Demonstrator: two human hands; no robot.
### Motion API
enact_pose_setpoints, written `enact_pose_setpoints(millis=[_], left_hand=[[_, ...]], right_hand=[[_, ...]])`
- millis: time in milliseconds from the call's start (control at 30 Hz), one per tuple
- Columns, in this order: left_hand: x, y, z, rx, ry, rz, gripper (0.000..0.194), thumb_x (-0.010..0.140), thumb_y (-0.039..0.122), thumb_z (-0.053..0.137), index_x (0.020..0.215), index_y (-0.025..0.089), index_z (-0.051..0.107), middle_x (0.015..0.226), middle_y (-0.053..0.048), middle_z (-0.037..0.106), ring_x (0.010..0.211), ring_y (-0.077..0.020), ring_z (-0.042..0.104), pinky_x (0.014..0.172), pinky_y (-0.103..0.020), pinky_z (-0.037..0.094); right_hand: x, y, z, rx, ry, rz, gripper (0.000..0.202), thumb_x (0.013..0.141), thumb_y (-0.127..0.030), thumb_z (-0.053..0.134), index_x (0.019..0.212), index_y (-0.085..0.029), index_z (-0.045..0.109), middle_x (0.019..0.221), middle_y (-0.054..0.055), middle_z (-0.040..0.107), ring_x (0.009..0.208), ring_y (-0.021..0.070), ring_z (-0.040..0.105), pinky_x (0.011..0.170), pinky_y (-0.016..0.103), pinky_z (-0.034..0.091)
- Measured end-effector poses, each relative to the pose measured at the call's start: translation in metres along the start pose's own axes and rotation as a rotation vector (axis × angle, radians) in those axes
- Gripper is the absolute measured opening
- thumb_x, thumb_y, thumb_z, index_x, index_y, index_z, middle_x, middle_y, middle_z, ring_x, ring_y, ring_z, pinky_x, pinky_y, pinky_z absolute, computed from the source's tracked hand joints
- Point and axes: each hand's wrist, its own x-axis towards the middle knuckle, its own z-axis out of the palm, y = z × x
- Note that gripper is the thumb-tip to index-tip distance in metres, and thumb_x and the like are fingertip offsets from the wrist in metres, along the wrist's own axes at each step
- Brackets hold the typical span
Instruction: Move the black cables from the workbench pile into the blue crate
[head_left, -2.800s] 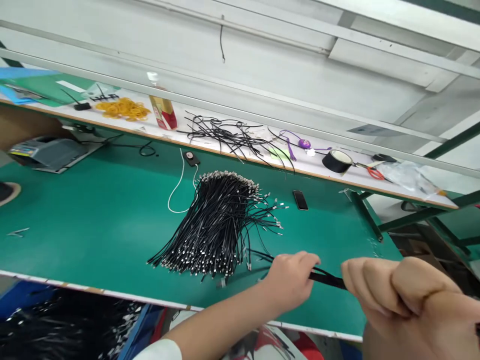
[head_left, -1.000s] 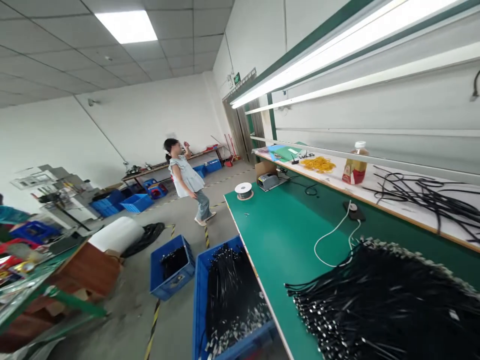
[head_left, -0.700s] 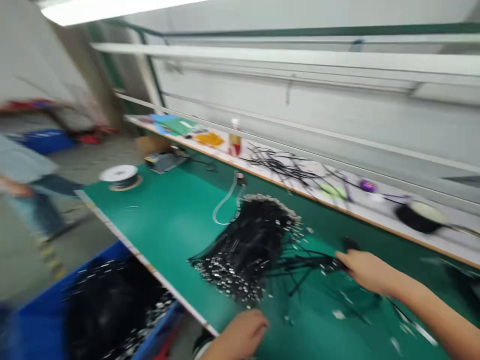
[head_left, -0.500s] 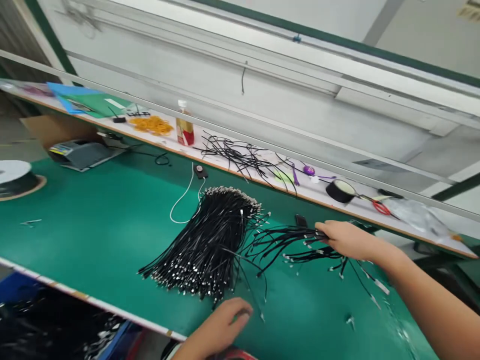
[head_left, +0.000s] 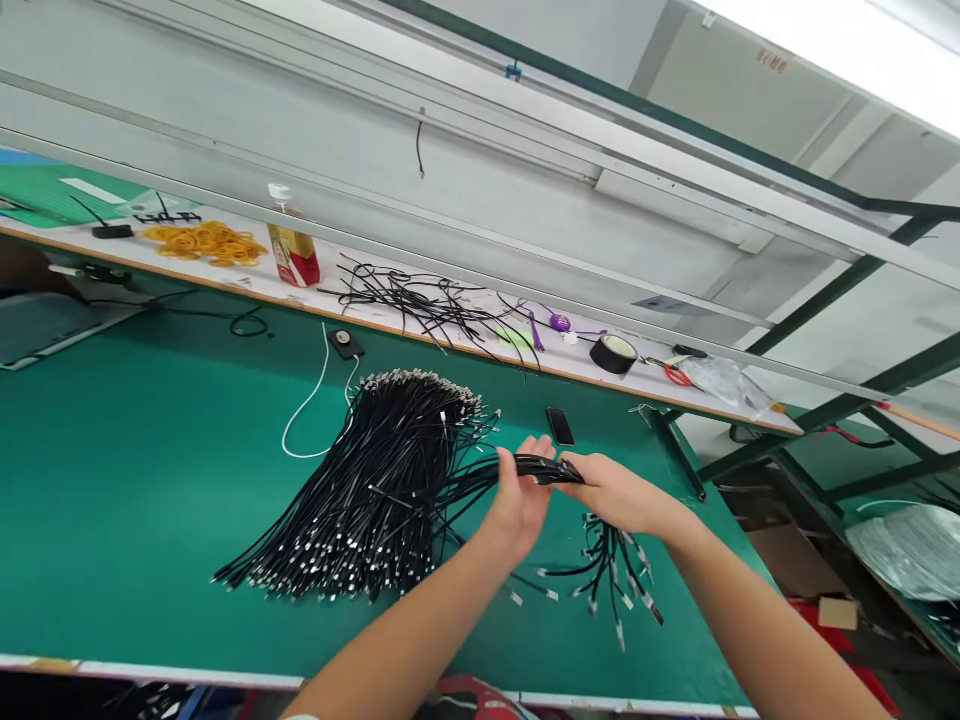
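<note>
A bundle of black cables (head_left: 536, 468) runs through my hands above the green bench. My right hand (head_left: 626, 492) is closed round the bundle, and white-tagged cable ends (head_left: 611, 560) hang below it. My left hand (head_left: 517, 505) is beside it, thumb and fingers apart, with the cables lying across its palm. Leftward, the bundle's other ends reach the big pile of black cables (head_left: 375, 480), whose silvery connectors line its far and near edges. A few loose tagged ends lie under my left hand.
Behind the green bench top (head_left: 150, 450), a shelf holds yellow rubber bands (head_left: 206, 243), a bottle (head_left: 294, 245), loose black cables (head_left: 427, 300), black tape (head_left: 613, 353) and red-handled scissors (head_left: 677, 375). A phone (head_left: 559, 426) and a white cord (head_left: 300, 420) lie on the bench.
My left hand has risen from the bench's near edge to the bundle beside my right hand. The bundle's tagged ends now hang down. The view has swung right.
</note>
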Motion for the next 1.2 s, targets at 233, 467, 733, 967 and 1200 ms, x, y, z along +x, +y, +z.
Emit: enact_pose_setpoints(millis=[233,467,733,967,1200], left_hand=[[0.006,0.083,0.004,-0.350,0.270,0.141,0.029,0.104,0.022,0.050,0.076,0.019,0.053,0.056,0.008,0.048,0.051,-0.0065,0.055,0.068,-0.022,0.056],[0.002,0.128,-0.009,-0.417,0.198,0.267,0.040,0.107,0.035,0.042,0.070,0.021,0.042,0.048,0.011,0.033,0.037,-0.0044,0.037,0.044,-0.018,0.034],[-0.010,0.155,-0.021,-0.270,0.171,0.461,0.043,0.109,0.040,0.043,0.071,0.020,0.044,0.047,0.012,0.027,0.034,-0.0036,0.027,0.038,-0.016,0.024],[-0.032,0.150,-0.028,-0.029,0.002,0.524,0.066,0.080,0.085,0.054,0.075,0.019,0.053,0.052,0.010,0.034,0.038,-0.0036,0.023,0.039,-0.017,0.026],[-0.044,0.130,-0.019,0.166,-0.087,0.548,0.075,0.074,0.092,0.053,0.083,0.018,0.060,0.066,0.004,0.048,0.040,-0.0026,0.032,0.040,-0.018,0.025]], right_hand=[[0.013,0.026,0.063,0.602,0.054,-0.057,0.054,0.091,-0.075,0.052,0.078,-0.023,0.043,0.062,-0.006,0.042,0.057,0.0117,0.036,0.055,0.027,0.031],[0.032,0.028,0.117,0.898,0.173,-0.071,0.067,0.081,-0.088,0.052,0.082,-0.021,0.053,0.052,-0.009,0.036,0.051,0.0102,0.030,0.056,0.029,0.030],[0.034,0.029,0.158,0.886,0.260,-0.025,0.069,0.084,-0.088,0.046,0.083,-0.021,0.062,0.051,-0.005,0.042,0.054,0.0142,0.037,0.059,0.031,0.035],[0.030,0.056,0.174,1.139,0.594,0.063,0.059,0.088,-0.080,0.051,0.108,-0.027,0.070,0.102,0.010,0.071,0.093,0.0267,0.067,0.076,0.040,0.056],[0.000,-0.004,0.127,0.761,0.787,-0.064,0.037,0.095,-0.060,0.059,0.090,-0.025,0.070,0.063,-0.001,0.046,0.052,0.0136,0.041,0.049,0.029,0.034]])
